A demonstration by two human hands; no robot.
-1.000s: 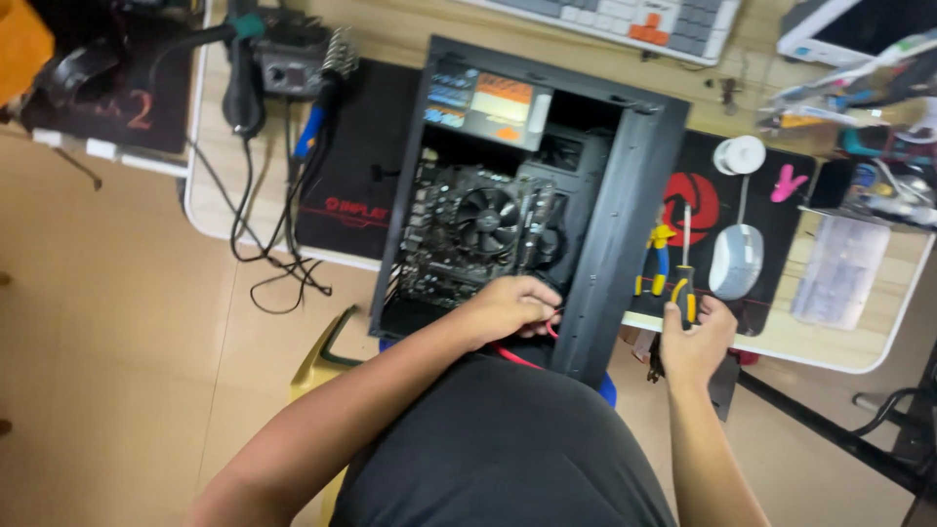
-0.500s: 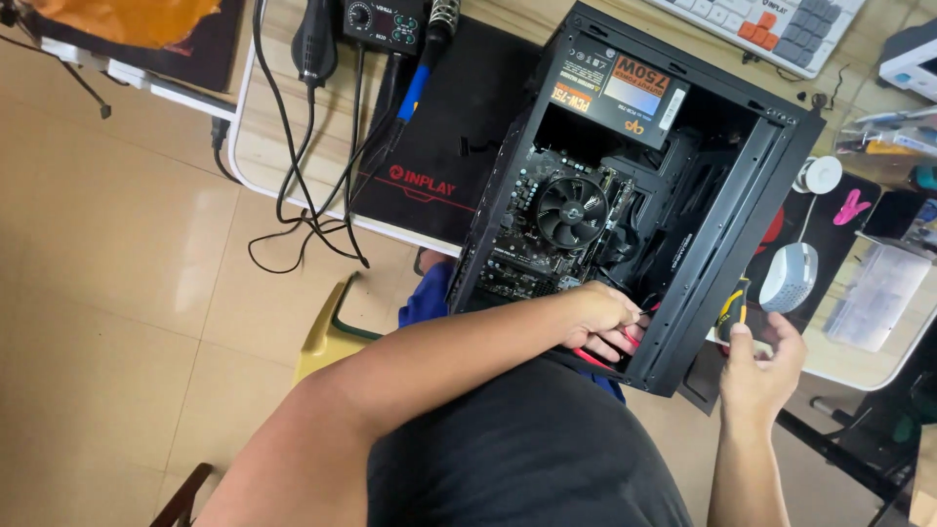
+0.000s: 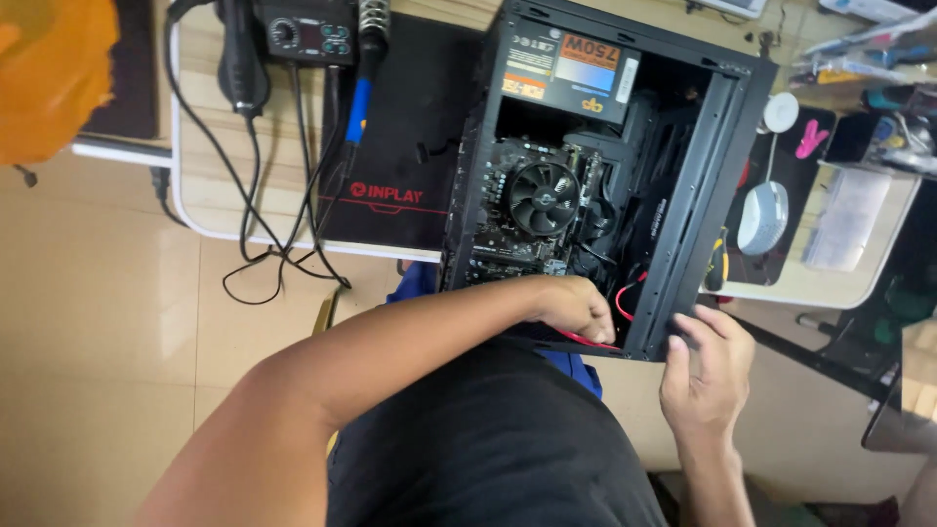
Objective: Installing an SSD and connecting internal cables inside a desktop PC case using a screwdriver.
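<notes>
While right hand (image 3: 705, 376) grips near corner of black PC case (image 3: 727, 146), fingers curled on frame, left hand (image 3: 578, 307) reaches inside, closed by red cable (image 3: 625, 293), pinch probably, view poor. Beyond: CPU fan (image 3: 543, 197), white mouse (image 3: 762, 218).

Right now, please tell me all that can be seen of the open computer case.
The computer case is a black metal tower lying on its side on the desk, side panel off, its near end overhanging the desk edge. Inside sit a motherboard with a round black cooler fan, a power supply with an orange label, and a red cable. The left hand reaches into the near end; the right hand grips the near corner.
</notes>
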